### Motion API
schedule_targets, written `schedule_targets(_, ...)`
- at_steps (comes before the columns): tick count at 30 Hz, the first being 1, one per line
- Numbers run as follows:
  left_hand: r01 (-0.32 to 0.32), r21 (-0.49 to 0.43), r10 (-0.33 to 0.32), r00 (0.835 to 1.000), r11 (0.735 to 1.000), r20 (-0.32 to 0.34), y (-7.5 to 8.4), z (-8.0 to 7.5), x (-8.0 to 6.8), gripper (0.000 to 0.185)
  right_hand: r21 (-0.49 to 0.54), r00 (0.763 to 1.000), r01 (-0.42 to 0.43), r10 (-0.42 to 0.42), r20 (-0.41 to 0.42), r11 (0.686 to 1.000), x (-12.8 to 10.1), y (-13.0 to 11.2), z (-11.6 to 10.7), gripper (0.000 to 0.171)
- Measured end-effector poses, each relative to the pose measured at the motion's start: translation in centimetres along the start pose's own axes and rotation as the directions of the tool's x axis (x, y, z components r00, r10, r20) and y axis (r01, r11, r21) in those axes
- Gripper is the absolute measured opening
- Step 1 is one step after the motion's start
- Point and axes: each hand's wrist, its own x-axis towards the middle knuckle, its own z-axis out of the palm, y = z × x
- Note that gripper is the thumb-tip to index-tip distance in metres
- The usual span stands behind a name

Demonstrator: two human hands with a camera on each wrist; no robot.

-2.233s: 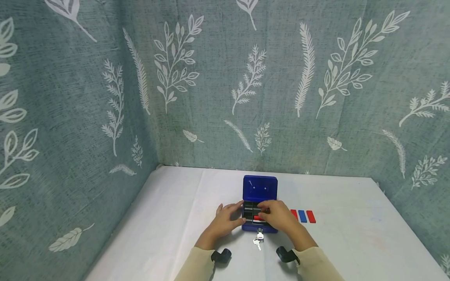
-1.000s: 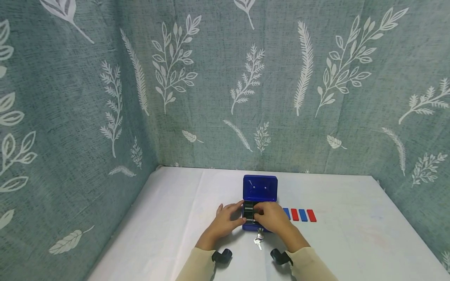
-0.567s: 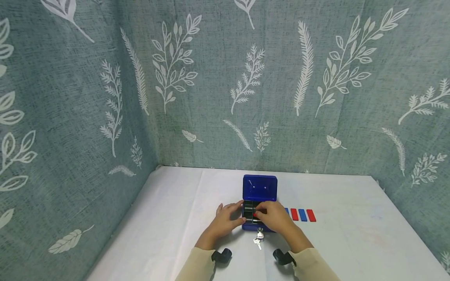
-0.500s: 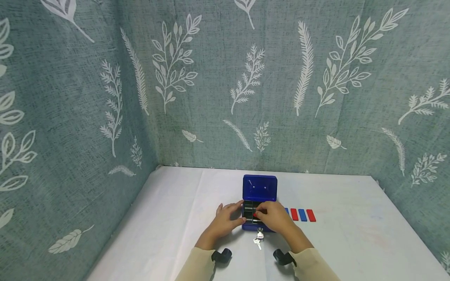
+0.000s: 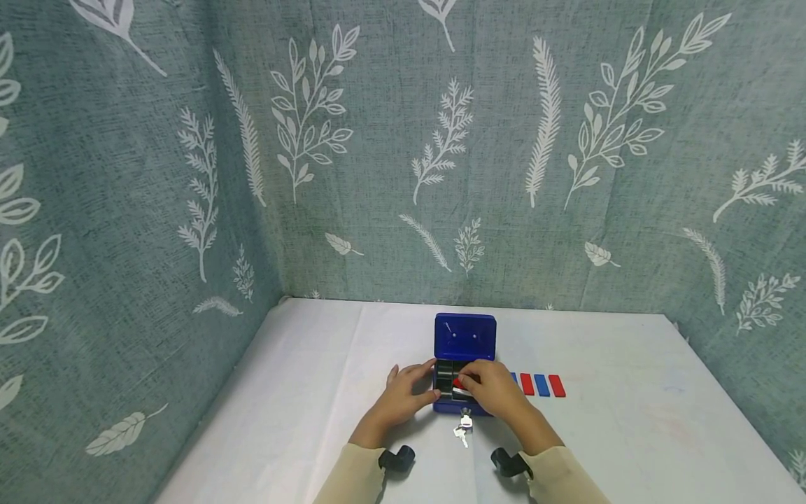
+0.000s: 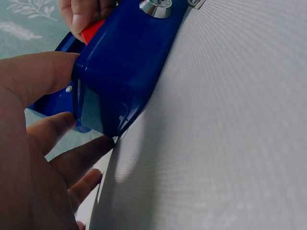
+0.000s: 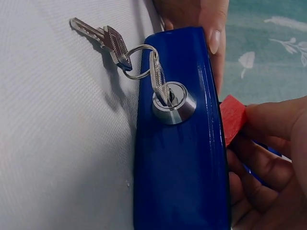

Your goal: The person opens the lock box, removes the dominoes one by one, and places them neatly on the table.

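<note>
A small blue metal cash box (image 5: 443, 407) stands on the table with its lid (image 5: 466, 336) raised and a black compartment tray (image 5: 444, 371) inside. My left hand (image 5: 397, 404) rests along the box's left side, its thumb at the front corner of the rim and the other fingers stretched toward the side wall. Over the right part of the tray, my right hand (image 5: 494, 385) pinches a flat red block (image 7: 232, 120) between thumb and fingers. The block is tilted close above the rim, and the hand hides much of that compartment.
A key (image 7: 163, 79) sits in the lock on the box's front, and a second key (image 5: 462, 435) hangs from its ring. To the right of the box, flat red (image 5: 557, 386) and blue blocks (image 5: 541, 385) lie in a row. Patterned curtain (image 5: 378, 154) stands behind the table.
My right hand has gone left into the tray, then back slightly right. The red block shows more between its fingers now. My left hand has stayed at the box.
</note>
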Motion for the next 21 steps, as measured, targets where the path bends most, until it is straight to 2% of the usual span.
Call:
schedule_targets(14, 0.021, 0.007, -0.021, 1.0, 1.0, 0.003, -0.04, 0.08, 0.0, 0.064, 0.051, 0.999, -0.039, 0.04, -0.029, 0.998, -0.23, 0.39, -0.57, 0.011)
schedule_targets(21, 0.006, 0.002, -0.006, 1.0, 1.0, -0.003, 0.04, -0.01, 0.01, 0.063, 0.079, 0.997, -0.06, 0.063, -0.042, 0.995, -0.17, 0.45, -0.93, 0.018)
